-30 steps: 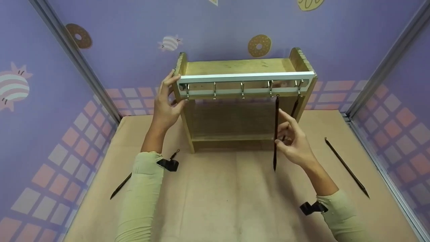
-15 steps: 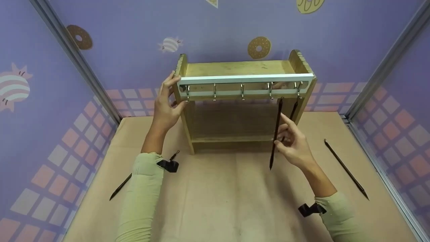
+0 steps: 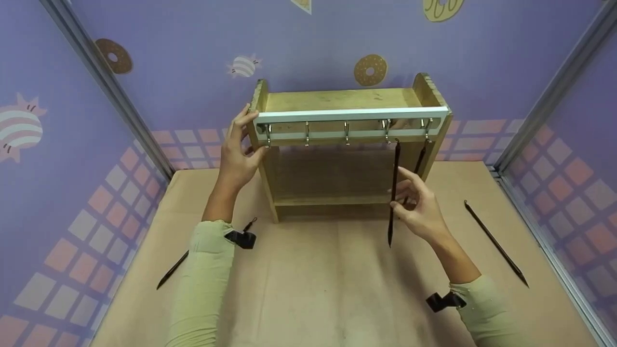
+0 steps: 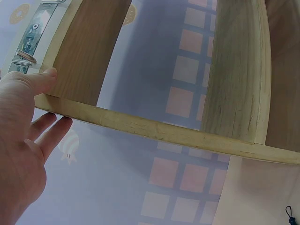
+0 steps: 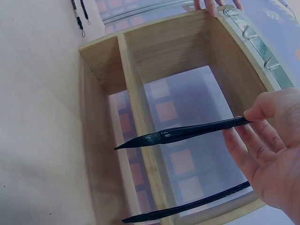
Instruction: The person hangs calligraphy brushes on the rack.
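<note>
In the head view my left hand (image 3: 239, 159) holds the upper left side of a wooden shelf (image 3: 332, 200), thumb at the front and fingers along the outer side. My right hand (image 3: 419, 207) pinches a dark calligraphy brush (image 3: 393, 193), bristle tip down, between thumb and fingers. The brush's top loop is close to the fourth hook (image 3: 387, 132) of the white hook rail (image 3: 328, 114); whether it touches is too small to tell. A second calligraphy brush (image 5: 187, 206) hangs from the rightmost hook (image 3: 428, 131), partly behind the right hand in the head view.
Another brush (image 3: 496, 243) lies on the table (image 3: 308, 289) at the right. Further brushes (image 5: 77, 16) lie at the left, partly covered by the left sleeve (image 3: 205, 279). Purple patterned walls (image 3: 308, 43) enclose the table behind and on both sides.
The brush in my right hand swung its lower tip left and then back toward vertical, its loop shifting right, then left near the fourth hook. The left hand stays put.
</note>
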The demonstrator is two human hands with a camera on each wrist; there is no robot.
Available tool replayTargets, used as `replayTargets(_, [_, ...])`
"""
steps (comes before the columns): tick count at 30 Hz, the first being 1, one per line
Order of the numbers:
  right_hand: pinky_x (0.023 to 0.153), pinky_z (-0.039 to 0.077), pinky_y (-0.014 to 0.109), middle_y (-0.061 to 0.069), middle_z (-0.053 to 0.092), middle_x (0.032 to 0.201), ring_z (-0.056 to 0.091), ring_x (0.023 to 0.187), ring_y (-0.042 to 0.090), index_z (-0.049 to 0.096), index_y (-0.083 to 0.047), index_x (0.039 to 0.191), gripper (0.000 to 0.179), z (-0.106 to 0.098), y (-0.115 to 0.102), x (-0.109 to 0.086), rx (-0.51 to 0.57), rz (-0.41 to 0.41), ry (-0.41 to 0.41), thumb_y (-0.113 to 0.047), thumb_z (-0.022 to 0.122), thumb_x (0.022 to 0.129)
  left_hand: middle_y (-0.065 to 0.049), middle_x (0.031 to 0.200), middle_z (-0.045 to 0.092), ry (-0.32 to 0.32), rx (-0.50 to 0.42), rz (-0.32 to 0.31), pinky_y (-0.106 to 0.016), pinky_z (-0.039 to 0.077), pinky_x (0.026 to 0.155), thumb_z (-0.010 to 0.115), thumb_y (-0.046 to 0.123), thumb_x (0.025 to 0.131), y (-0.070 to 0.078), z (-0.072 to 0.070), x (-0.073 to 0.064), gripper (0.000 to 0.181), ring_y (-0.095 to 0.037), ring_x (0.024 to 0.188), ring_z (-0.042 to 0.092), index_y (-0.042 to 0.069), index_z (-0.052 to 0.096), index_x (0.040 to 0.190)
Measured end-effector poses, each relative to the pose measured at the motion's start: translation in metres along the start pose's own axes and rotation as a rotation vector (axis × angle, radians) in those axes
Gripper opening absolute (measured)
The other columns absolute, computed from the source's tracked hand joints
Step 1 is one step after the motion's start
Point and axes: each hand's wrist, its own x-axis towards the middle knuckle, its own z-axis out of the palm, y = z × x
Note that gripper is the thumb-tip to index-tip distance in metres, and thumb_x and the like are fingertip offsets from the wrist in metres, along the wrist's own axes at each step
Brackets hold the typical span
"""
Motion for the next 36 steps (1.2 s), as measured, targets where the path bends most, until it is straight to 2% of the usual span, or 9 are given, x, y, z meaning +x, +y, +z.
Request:
replayTargets(6, [0.069,0.05,0.016,0.018,0.07,0.11,0.066,0.091,0.001,0.054,0.001,0.163,0.076,0.003,0.001,-0.001,0.002,-0.05,-0.015,0.02,0.075,0.092,-0.021,0.185,0.029,-0.007,-0.003,-0.007,-0.064,0.066,0.105,0.072,-0.016,0.099,0.0,0.0,-0.001,0.072,-0.048,0.16,0.052,0.007,0.049,0.163])
replayTargets(10, [0.065,0.047,0.016,0.015,0.068,0.108,0.064,0.087,0.001,0.053,0.001,0.163,0.076,0.004,0.002,-0.003,0.024,-0.07,-0.02,0.02,0.075,0.092,-0.019,0.186,0.028,-0.019,0.015,-0.011,-0.065,0.067,0.102,0.072,-0.014,0.1,0.001,-0.001,-0.001,0.072,-0.046,0.162,0.051,0.008,0.047,0.164])
replayTargets(17, [0.064,0.045,0.016,0.01,0.066,0.104,0.062,0.085,0.002,0.055,0.0,0.162,0.077,0.007,0.006,-0.002,0.018,-0.107,-0.014,0.021,0.077,0.091,-0.021,0.185,0.029,-0.016,0.013,-0.002,-0.065,0.067,0.1,0.072,-0.014,0.1,0.0,-0.001,-0.002,0.072,-0.047,0.162,0.051,0.008,0.048,0.163])
replayTargets(24, [0.064,0.043,0.015,0.005,0.065,0.102,0.061,0.083,0.003,0.056,-0.001,0.162,0.077,0.01,0.008,-0.001,0.048,-0.11,0.003,0.021,0.077,0.09,-0.021,0.185,0.029,-0.01,0.009,0.0,-0.065,0.067,0.102,0.071,-0.015,0.099,0.0,0.0,-0.001,0.072,-0.047,0.161,0.052,0.008,0.049,0.163])
replayTargets(36, [0.063,0.046,0.016,0.011,0.066,0.103,0.063,0.085,0.003,0.055,-0.001,0.162,0.076,0.008,0.01,-0.005,0.027,-0.113,0.018,0.018,0.078,0.093,-0.022,0.185,0.028,-0.009,0.002,-0.015,-0.066,0.064,0.108,0.073,-0.015,0.098,-0.001,0.0,-0.001,0.073,-0.048,0.162,0.05,0.007,0.049,0.163])
